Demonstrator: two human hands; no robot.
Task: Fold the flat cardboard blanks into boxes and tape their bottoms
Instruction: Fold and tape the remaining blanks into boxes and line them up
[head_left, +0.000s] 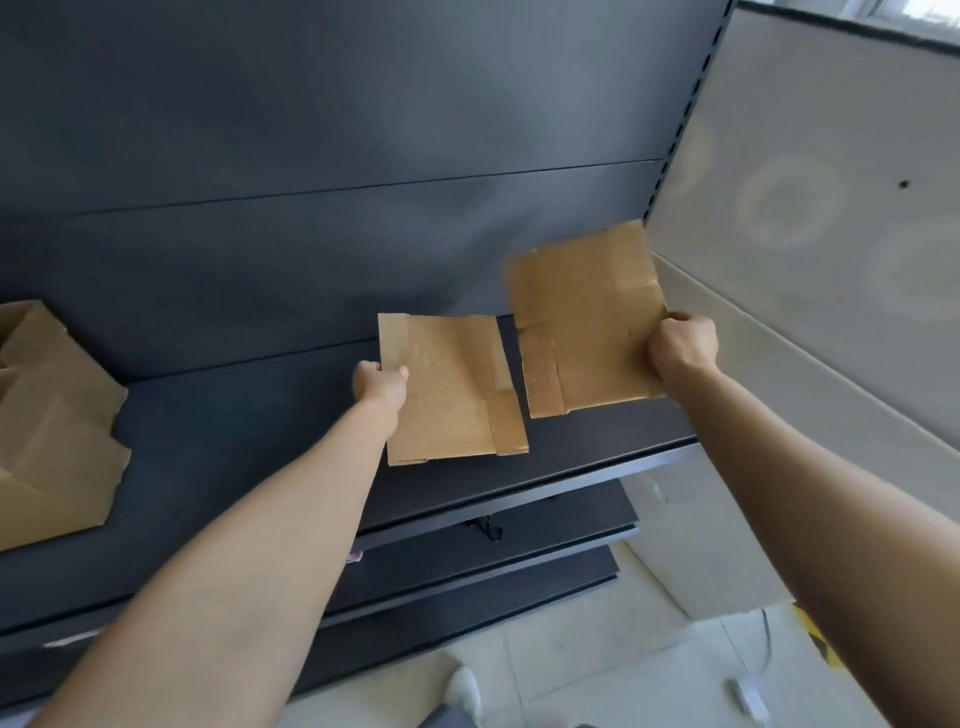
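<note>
Two flat brown cardboard blanks are held over a dark shelf (260, 467). My left hand (379, 384) pinches the left edge of the left blank (452, 389), thumb on top; this blank hangs low over the shelf surface. My right hand (683, 345) grips the right edge of the right blank (587, 322), which is raised higher and tilted up toward the back panel. Both blanks carry strips of old tape. They sit side by side with a narrow gap between them.
Folded cardboard boxes (52, 421) are stacked at the shelf's left end. A dark back panel (363, 156) rises behind the shelf, a pale wall (805, 208) stands to the right, and lower shelves (493, 551) and a tiled floor (649, 649) lie below.
</note>
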